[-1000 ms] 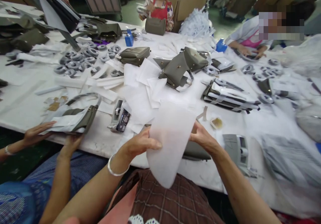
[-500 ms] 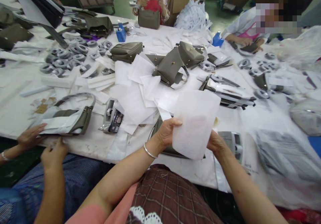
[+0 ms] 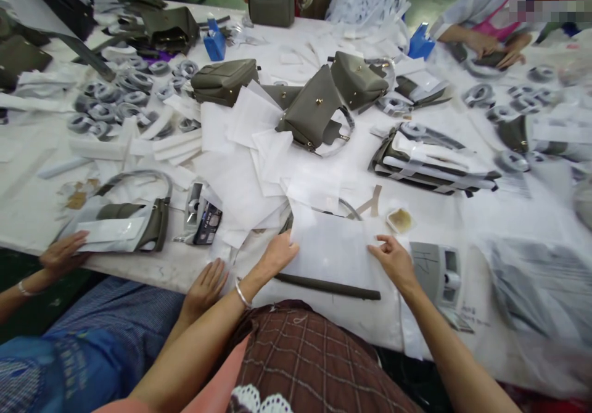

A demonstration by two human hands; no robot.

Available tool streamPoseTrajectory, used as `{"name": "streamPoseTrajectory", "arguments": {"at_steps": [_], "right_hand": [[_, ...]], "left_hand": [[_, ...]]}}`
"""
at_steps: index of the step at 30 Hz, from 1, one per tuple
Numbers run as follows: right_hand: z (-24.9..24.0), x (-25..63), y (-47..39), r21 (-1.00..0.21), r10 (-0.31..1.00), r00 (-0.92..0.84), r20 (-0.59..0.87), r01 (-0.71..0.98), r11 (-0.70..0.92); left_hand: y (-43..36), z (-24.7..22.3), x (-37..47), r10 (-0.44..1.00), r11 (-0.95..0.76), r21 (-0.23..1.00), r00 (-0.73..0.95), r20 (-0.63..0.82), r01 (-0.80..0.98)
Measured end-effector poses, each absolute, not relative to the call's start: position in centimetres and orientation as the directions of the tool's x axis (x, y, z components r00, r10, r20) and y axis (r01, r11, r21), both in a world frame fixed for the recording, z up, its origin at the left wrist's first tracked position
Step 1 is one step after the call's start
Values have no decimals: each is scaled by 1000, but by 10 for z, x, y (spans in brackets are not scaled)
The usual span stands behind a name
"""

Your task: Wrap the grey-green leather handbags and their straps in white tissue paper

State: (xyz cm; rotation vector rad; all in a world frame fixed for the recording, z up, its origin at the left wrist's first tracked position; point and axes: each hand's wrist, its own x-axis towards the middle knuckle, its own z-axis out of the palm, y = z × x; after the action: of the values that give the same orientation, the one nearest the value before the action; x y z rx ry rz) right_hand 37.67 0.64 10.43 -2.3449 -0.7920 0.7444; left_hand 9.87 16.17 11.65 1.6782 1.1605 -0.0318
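A white translucent sheet (image 3: 330, 246) lies spread over an olive bag (image 3: 330, 285) in front of me, whose dark lower edge and part of a handle show around it. My left hand (image 3: 279, 254) pinches the sheet's left edge, thumb on top. At its right edge my right hand (image 3: 392, 257) holds the sheet between thumb and fingertips. Beyond the bag is a loose pile of white sheets (image 3: 245, 172).
A small dish (image 3: 400, 220) and a tape dispenser (image 3: 437, 274) are to the right, another dispenser (image 3: 198, 216) to the left. Olive bags (image 3: 312, 108) stand behind. A neighbour's hand (image 3: 206, 286) rests near my left forearm.
The sheet has gone from upright in my hands down onto the bag. My hands have moved apart to its two sides. The neighbour's hand has shifted right, toward my left arm.
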Motion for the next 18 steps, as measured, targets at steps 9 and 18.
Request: {"name": "streamPoseTrajectory", "arguments": {"at_steps": [9,18], "right_hand": [[139,335,15,-411,961,249,120,894,-180],[90,270,4,-510,999,9,-48,859,-32]], "left_hand": [[157,116,103,661,-205,589,554,-506,782],[146,110,97,728,-267,482,502,-467,835]]}}
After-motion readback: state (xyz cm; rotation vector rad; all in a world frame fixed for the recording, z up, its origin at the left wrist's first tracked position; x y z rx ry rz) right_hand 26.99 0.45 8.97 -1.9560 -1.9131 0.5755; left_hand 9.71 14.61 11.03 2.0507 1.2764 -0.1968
